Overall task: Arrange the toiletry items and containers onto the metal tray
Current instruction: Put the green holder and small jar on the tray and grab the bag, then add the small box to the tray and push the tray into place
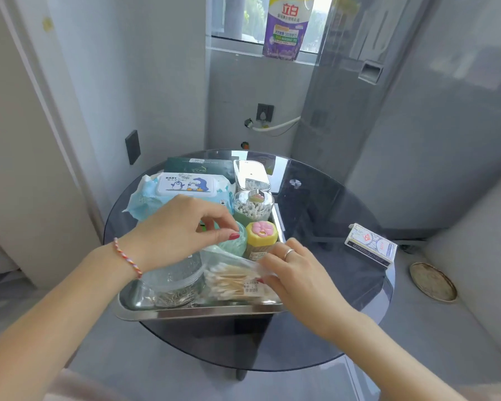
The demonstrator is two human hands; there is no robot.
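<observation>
A metal tray (197,312) sits on the round glass table, crowded with items. My left hand (180,230) pinches the rim of a pale green ribbed object (235,244) in the tray's middle. My right hand (295,273) grips the clear bag of wooden cotton swabs (232,280) at the tray's front right. A yellow toothpick holder with a pink flower lid (262,235) stands just behind. A clear bag of metal pins (174,287) lies front left. Baby wipes (185,185), a cotton swab jar (253,208) and a clear swab box (250,176) fill the back.
A small card box (370,244) lies on the glass table (330,215) at the right edge. A dark green packet (200,166) lies behind the wipes. A round brass dish (433,282) rests on the floor to the right. A detergent pouch (287,27) stands on the window ledge.
</observation>
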